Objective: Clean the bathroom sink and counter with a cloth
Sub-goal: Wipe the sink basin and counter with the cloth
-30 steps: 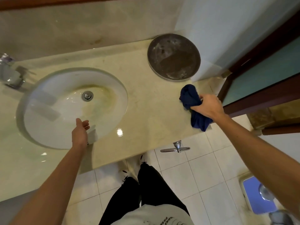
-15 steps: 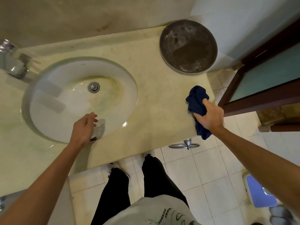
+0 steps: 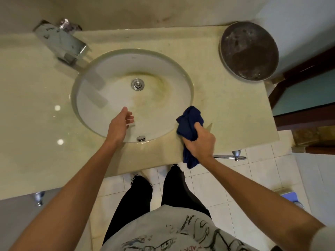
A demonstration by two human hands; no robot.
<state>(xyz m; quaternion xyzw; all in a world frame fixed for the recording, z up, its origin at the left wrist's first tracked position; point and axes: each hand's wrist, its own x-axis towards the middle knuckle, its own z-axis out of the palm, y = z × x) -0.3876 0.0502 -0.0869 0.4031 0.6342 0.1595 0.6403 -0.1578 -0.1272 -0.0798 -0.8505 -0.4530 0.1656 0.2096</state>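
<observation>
Since 0.5 s ago the cloth (image 3: 188,124) has travelled from the table's far right end to just beside the sink (image 3: 101,116) rim, carried by the right hand (image 3: 198,142), which clenches round its bunched middle while a tail hangs below the wrist past the table (image 3: 235,113) edge. It looks soft, light and limp, so a fistful grip suits it. The left hand (image 3: 117,128), to the left of it, hovers over the basin, fingers relaxed, holding nothing. Beyond the right hand stands 1 round metal tray (image 3: 248,51); the faucet (image 3: 61,42) sits far left.
</observation>
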